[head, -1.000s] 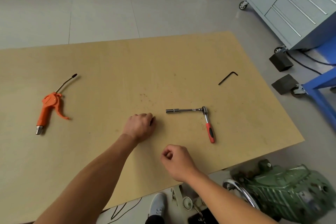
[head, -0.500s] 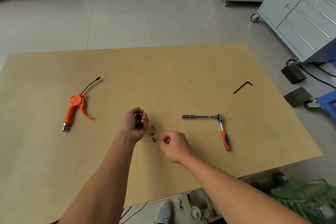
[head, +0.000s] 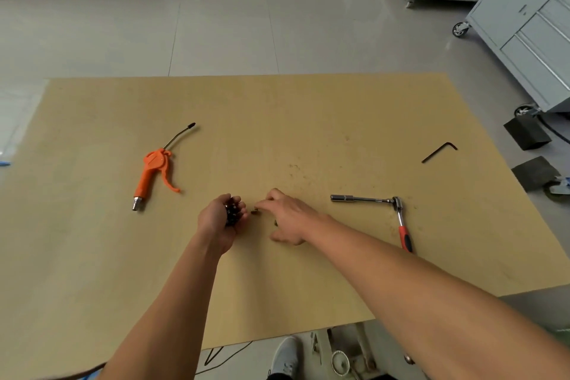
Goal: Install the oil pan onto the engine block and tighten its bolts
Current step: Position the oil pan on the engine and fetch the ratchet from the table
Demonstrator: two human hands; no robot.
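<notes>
Cupping a dark heap of bolts (head: 232,213), our left hand (head: 219,222) curled its fingers round them; we could not resolve single bolts. Our right hand (head: 291,219) set its fingers (head: 262,202) at a loose bolt (head: 254,211) on the worktop (head: 308,120); we could not tell whether they pinched it. Nearby the ratchet (head: 400,219) lay, extension pointing left.

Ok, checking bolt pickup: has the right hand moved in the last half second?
Yes: the right hand has moved left and forward, away from the red-handled steel ratchet wrench, toward the small loose bolt.
</notes>
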